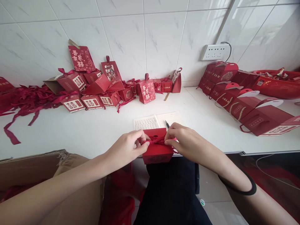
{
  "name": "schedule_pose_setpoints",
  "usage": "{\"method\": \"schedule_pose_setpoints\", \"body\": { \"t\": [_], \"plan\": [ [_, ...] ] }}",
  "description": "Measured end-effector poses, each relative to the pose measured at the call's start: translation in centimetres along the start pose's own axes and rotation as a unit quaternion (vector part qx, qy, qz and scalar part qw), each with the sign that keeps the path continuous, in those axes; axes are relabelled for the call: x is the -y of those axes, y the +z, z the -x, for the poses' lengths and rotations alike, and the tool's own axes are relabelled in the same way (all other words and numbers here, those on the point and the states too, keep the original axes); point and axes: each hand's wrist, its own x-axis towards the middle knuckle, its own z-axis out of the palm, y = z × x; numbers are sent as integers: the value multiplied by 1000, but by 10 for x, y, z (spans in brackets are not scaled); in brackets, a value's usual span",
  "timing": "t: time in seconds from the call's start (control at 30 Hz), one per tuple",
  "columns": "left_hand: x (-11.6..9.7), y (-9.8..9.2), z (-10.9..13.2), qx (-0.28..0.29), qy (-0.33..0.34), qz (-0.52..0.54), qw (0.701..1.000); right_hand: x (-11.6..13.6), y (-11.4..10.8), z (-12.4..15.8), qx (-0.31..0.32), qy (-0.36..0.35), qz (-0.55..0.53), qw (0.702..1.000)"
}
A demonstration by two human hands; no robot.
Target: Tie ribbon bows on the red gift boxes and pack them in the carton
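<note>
Far L on the white counter (pixel 112 128) we've a heap of dark-red ribbons (pixel 38 97), one end trailing fwd; below it, an open cardboard box (pixel 42 154). Next, against the tiled wall, a stack of red gift boxes (pixel 72 103), some w/ ribbon bows. Then our L hand (pixel 130 144), fingers curled, thumb & fingertips nearly closed, pinching the L part of a red ribbon (pixel 154 141). That ribbon's knotted across the top of a red box (pixel 157 158), which sits btwn our hands at the counter's front edge, in front of an open notebook (pixel 168 117) & covering part of it. A black pen (pixel 167 124) lies on the R page. Our R hand (pixel 185 139) also pinches, thumb vs. fingers, on the ribbon's R part; black band (pixel 253 186) on that arm. Behind, a white power strip (pixel 214 52) on the wall. Far R: rows of handled red boxes (pixel 255 120), then a red basin (pixel 272 86) w/ small items.
</note>
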Motion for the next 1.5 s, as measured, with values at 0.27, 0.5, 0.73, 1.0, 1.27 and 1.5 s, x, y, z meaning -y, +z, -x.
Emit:
{"method": "schedule_pose_setpoints", "body": {
  "t": [0.27,0.5,0.73,1.0,1.27,1.5],
  "plan": [
    [9,-2,1,-3,45,-62,997,-2,-9,1,38,-8,72,997],
    [8,3,1,-17,47,-90,995,2,-18,-29,9,31,23,999],
    [11,9,2,-124,94,-138,978,10,6,-65,121,-52,-73,989],
    [10,12,-1,-32,173,-132,976,2,15,-68,106,33,-195,975],
    [13,14,0,-20,172,-118,978,3,2,-11,-103,88,-143,980],
    [14,16,-2,-22,167,-85,982,23,22,22,-56,134,-86,986]
  ]
}}
